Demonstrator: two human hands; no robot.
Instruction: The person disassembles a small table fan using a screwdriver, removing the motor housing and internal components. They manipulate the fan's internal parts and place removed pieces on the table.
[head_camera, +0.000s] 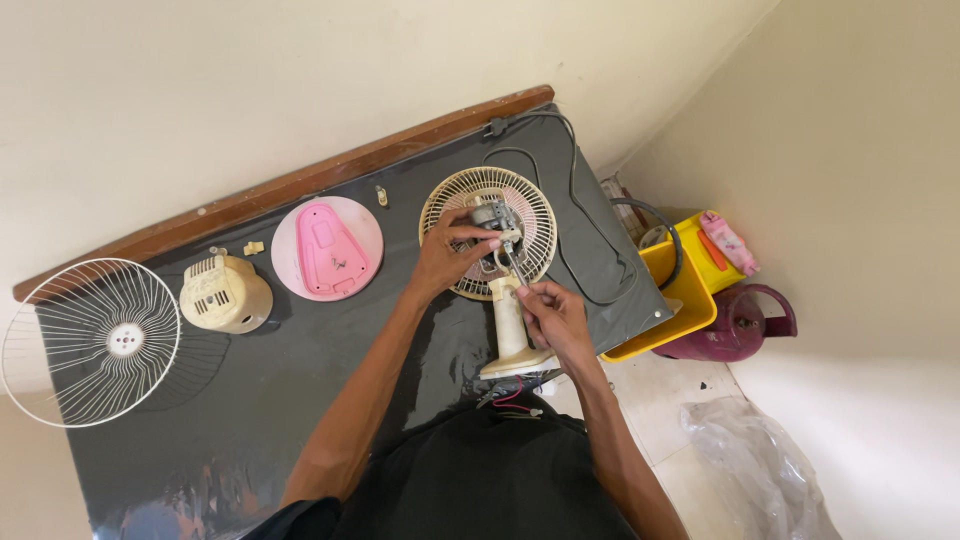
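Note:
A small cream table fan (510, 325) lies on its back on a black table (300, 380), its rear grille (535, 215) flat and the bare motor (490, 213) exposed. My left hand (448, 255) grips the motor housing at the grille's centre. My right hand (550, 312) holds a thin screwdriver (512, 265) with its tip at the motor, just above the fan's neck. The fan's base hangs at the table's near edge with red and white wires (515, 398) showing below it.
A pink base cover (328, 250), a cream motor cover (225, 293) and a white front grille (90, 340) lie to the left. A black power cord (575, 190) loops right. A yellow bin (685, 290), a maroon jug (745, 320) and a plastic bag (765, 465) sit on the floor.

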